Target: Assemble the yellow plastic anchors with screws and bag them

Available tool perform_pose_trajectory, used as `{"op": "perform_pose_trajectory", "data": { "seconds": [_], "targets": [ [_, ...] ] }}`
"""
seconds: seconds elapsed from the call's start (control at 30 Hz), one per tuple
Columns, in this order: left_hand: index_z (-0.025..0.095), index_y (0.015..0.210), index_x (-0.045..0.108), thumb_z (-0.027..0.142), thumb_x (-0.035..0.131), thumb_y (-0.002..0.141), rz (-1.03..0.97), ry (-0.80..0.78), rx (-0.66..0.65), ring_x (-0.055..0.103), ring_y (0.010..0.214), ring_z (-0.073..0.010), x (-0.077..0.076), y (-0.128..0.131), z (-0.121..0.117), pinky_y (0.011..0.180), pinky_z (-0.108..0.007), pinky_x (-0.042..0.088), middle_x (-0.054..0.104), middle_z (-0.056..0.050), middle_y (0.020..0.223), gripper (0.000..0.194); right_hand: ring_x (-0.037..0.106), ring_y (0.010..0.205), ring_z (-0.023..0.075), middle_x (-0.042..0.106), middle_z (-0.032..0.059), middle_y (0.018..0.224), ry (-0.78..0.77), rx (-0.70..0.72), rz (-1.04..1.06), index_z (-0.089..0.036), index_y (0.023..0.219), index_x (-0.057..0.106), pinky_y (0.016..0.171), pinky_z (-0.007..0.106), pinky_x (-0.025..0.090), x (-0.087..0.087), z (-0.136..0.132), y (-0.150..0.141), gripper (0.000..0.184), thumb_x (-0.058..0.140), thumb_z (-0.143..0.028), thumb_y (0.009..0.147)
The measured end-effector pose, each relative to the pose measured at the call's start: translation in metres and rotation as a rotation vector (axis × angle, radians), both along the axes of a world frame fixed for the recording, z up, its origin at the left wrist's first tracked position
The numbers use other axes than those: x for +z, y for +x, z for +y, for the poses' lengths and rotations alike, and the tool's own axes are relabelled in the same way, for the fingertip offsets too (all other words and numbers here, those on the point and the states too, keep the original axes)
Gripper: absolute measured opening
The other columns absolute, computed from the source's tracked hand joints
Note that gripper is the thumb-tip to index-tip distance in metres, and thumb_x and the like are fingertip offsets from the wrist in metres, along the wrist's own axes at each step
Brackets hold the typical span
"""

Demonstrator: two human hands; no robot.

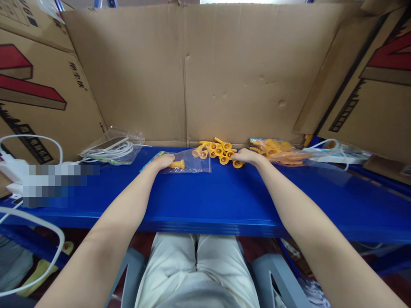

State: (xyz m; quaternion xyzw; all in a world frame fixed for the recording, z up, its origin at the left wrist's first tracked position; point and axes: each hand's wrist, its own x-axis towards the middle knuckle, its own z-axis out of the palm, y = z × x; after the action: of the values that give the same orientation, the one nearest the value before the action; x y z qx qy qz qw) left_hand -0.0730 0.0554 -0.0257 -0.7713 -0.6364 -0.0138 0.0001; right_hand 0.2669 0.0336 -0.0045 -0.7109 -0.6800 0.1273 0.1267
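My left hand (164,161) is closed on the left end of a clear plastic bag (196,167) lying on the blue table. One yellow plastic horn (177,164) shows at its fingertips, seemingly within the bag. A loose pile of yellow horns (218,150), flared ends mostly facing me, lies between my hands and partly over the bag's far edge. At the right side of this pile, my right hand (248,155) has its fingers closed round a yellow horn (237,164), whose flared end sticks out. The fingertips of both hands are partly hidden.
A filled bag of yellow horns (282,149) lies right of my right hand. Bagged white cable (117,149) sits at the left back, with white plugs and cords (14,171) nearer. Cardboard walls (244,72) enclose the blue table (208,201) at the back and sides.
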Motion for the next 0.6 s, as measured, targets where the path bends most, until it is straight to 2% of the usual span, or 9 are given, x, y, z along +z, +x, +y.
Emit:
{"op": "perform_pose_trajectory", "data": {
  "seconds": [0.1,0.17,0.27,0.37,0.47,0.6],
  "targets": [
    [0.014,0.129,0.055,0.023,0.023,0.094,0.014,-0.016,0.012,0.039,0.133,-0.0163,0.003,0.003,-0.004,0.107,-0.024,0.028,0.046,-0.006,0.143,0.049,0.064,0.068,0.0205,0.066,0.0093,0.073,-0.002,-0.101,-0.163,-0.011,0.085,0.069,0.054,0.024,0.044,-0.003,0.003,0.004,0.026,0.062,-0.03,0.068],
    [0.014,0.129,0.056,0.023,0.024,0.094,0.014,-0.019,0.02,0.038,0.134,-0.0169,0.005,0.004,-0.007,0.107,-0.024,0.027,0.046,-0.006,0.143,0.048,0.066,0.075,0.0238,0.068,0.0136,0.078,0.017,-0.155,-0.185,-0.009,0.091,0.069,0.06,0.027,0.047,-0.004,0.003,0.009,0.032,0.063,-0.032,0.07],
    [0.013,0.131,0.054,0.024,0.025,0.094,-0.011,-0.017,0.029,0.037,0.134,-0.017,0.007,0.006,-0.01,0.108,-0.023,0.026,0.045,-0.006,0.143,0.048,0.066,0.091,0.0269,0.069,0.0196,0.092,0.144,-0.257,-0.198,-0.006,0.101,0.068,0.071,0.029,0.049,-0.003,0.0,0.015,0.037,0.061,-0.031,0.075],
    [0.014,0.133,0.052,0.026,0.025,0.095,-0.059,-0.018,0.045,0.037,0.134,-0.0168,0.008,0.007,-0.011,0.107,-0.022,0.027,0.043,-0.006,0.144,0.049,0.061,0.105,0.0283,0.064,0.0212,0.11,0.277,-0.348,-0.236,-0.008,0.113,0.063,0.081,0.032,0.049,-0.001,-0.005,0.015,0.039,0.06,-0.023,0.077],
    [0.013,0.135,0.05,0.027,0.025,0.095,-0.094,-0.027,0.059,0.037,0.134,-0.0161,0.009,0.008,-0.013,0.107,-0.021,0.027,0.042,-0.006,0.145,0.049,0.06,0.108,0.0289,0.062,0.0199,0.116,0.341,-0.364,-0.253,-0.009,0.116,0.06,0.085,0.036,0.047,0.001,-0.009,0.012,0.036,0.055,-0.019,0.081],
    [0.01,0.136,0.047,0.026,0.023,0.095,-0.088,-0.04,0.061,0.036,0.135,-0.0154,0.009,0.009,-0.014,0.108,-0.02,0.025,0.04,-0.008,0.146,0.051,0.059,0.105,0.028,0.06,0.0172,0.118,0.466,-0.314,-0.218,-0.011,0.115,0.057,0.084,0.037,0.046,0.004,-0.012,0.006,0.032,0.052,-0.024,0.085]
  ]
}}
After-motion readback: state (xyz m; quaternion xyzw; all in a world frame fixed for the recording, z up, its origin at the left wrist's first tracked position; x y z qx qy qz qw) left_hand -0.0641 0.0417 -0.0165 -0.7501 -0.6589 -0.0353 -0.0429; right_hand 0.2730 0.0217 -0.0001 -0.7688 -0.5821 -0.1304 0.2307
